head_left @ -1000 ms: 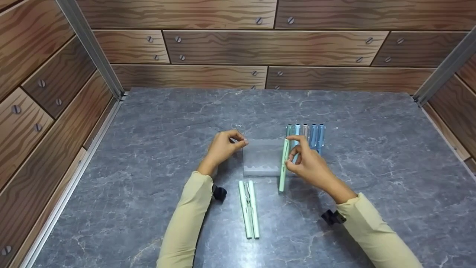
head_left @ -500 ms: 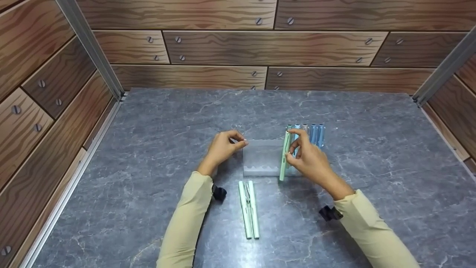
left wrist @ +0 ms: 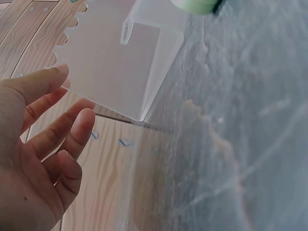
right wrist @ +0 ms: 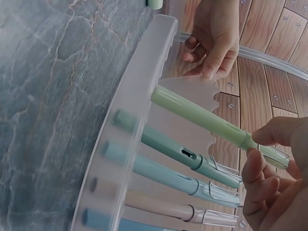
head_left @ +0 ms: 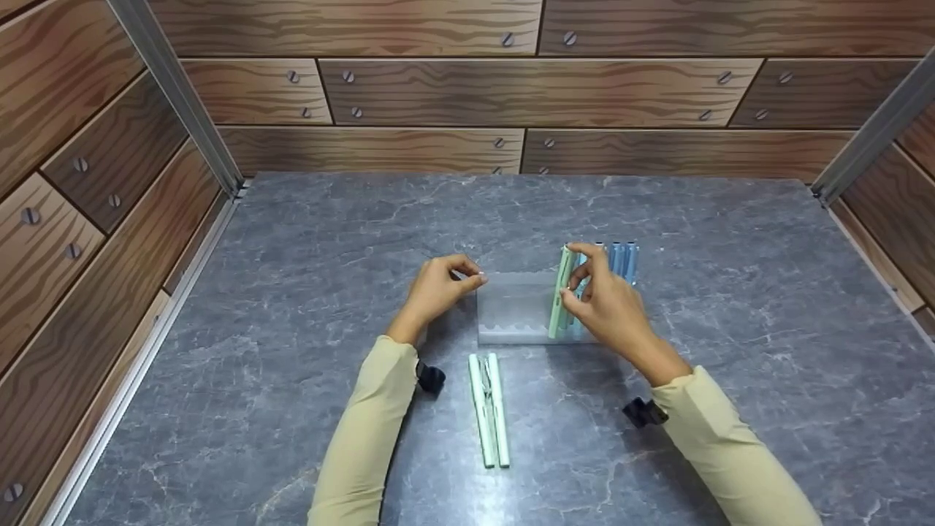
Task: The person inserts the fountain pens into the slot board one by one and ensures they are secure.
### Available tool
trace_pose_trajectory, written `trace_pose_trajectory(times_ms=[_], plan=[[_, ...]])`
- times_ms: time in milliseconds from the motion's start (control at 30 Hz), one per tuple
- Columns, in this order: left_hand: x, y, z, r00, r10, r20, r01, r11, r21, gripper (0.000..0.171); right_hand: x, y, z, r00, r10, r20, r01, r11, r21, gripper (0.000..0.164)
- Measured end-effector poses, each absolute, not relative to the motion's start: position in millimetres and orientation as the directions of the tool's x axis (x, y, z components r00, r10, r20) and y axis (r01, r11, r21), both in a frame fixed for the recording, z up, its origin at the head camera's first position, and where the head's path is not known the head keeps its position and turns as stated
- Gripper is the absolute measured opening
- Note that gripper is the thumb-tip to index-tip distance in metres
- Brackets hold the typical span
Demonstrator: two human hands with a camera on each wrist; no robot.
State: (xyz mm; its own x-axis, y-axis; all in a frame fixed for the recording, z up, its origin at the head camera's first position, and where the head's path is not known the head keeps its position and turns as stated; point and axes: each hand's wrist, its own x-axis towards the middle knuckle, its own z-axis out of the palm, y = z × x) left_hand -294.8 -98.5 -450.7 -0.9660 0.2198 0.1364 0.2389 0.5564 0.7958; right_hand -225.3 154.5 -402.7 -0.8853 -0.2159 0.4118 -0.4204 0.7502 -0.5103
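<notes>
Grey marbled table [head_left: 292, 351] with wood-patterned walls [head_left: 540, 95].
The right hand [head_left: 613, 310] pinches a light-green pen [right wrist: 202, 117] between thumb and fingers, beside a row of pens [right wrist: 166, 175] in a translucent holder [head_left: 513, 303]; the left hand [head_left: 442, 288] pinches the holder's corner.

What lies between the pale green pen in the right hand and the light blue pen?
A dark green pen lies between the held pen and the light blue pen; the right wrist view shows it.

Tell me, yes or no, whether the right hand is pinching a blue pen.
No, the right wrist view shows the right hand pinching a light green pen near its clip end.
</notes>
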Motion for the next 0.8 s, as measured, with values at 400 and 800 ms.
trace_pose_trajectory(times_ms=[400,800], plan=[[-295.2,-98.4,-450.2,-0.968,0.212,0.136,0.234,0.558,0.796,0.016,-230.9,152.4,-407.6,-0.851,-0.199,0.485,-0.442,0.770,-0.460,0.057],[-295.7,-98.2,-451.5,-0.961,0.219,0.167,0.263,0.545,0.796,0.014,-235.1,150.7,-416.3,-0.857,-0.206,0.471,-0.436,0.778,-0.453,0.056]])
